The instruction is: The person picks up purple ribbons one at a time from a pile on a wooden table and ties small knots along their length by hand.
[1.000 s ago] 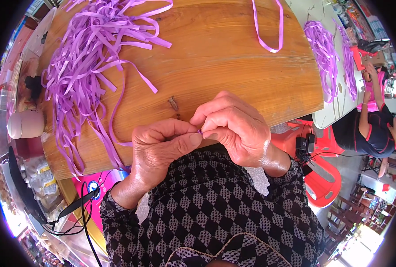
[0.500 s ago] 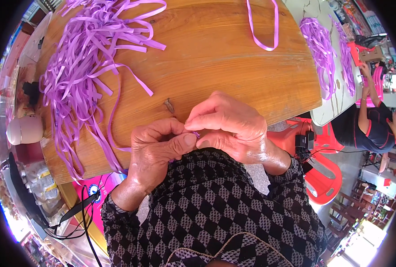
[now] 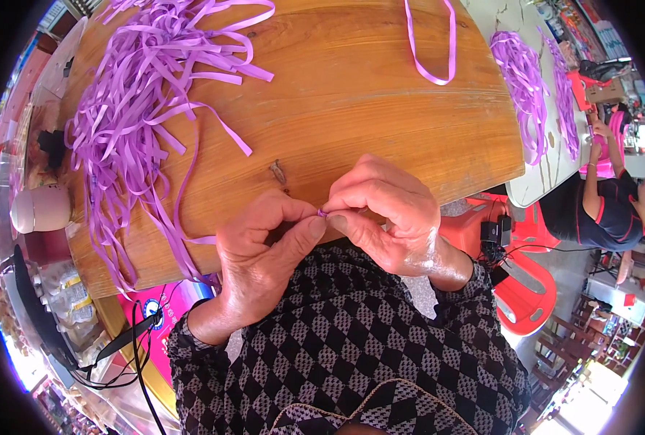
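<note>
Purple ribbon (image 3: 322,213), one piece in work

Left hand (image 3: 259,243) and right hand (image 3: 395,217) both pinch it by the near edge of the table (image 3: 351,94); whether it is fully knotted, I cannot tell. One loop (image 3: 438,82) lies apart; how much of the pile (image 3: 141,94) is finished cannot be seen. Pink sheet (image 3: 183,297) bears small print, not readable.

Open lane across the tabletop (image 3: 359,116) beyond the fingers (image 3: 372,193), bounded at left by the purple ribbon heap (image 3: 137,94) and at far right by a ribbon loop (image 3: 453,43); a trailing strand (image 3: 203,240) obstructs low passage beside the left hand (image 3: 257,250).
</note>
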The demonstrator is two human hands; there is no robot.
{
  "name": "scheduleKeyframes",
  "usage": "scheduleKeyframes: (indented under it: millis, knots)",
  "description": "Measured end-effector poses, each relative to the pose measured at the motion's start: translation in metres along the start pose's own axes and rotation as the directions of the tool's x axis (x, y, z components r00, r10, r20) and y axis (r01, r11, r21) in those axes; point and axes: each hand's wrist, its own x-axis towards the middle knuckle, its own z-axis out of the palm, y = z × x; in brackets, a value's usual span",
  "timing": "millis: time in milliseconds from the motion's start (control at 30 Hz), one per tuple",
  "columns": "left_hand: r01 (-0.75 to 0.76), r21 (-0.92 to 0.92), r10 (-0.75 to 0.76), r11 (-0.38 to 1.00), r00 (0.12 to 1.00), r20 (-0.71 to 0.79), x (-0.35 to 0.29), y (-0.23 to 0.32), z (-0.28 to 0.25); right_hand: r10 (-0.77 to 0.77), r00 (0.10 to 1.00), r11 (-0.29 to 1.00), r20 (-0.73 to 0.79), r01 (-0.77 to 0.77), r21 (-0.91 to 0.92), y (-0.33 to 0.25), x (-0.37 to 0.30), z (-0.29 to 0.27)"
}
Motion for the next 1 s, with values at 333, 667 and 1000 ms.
scheduleKeyframes:
  millis: [333, 667, 1000]
  knots:
    - [-0.183, 0.151, 0.176, 0.971, 0.983, 0.058, -0.002, -0.004, 0.0, 0.328, 0.944, 0.881, 0.027, -0.316, 0.352, -0.007, -0.007, 0.007]
    - [-0.055, 0.001, 0.055, 0.998, 0.994, -0.09, -0.005, -0.011, 0.01, 0.395, 0.917, 0.848, -0.063, -0.336, 0.41, -0.004, -0.017, 0.015]
    - [0.242, -0.191, -0.252, 0.951, 0.967, -0.028, 0.001, -0.003, 0.0, 0.337, 0.942, 0.907, -0.017, -0.319, 0.275, 0.001, -0.021, 0.01]
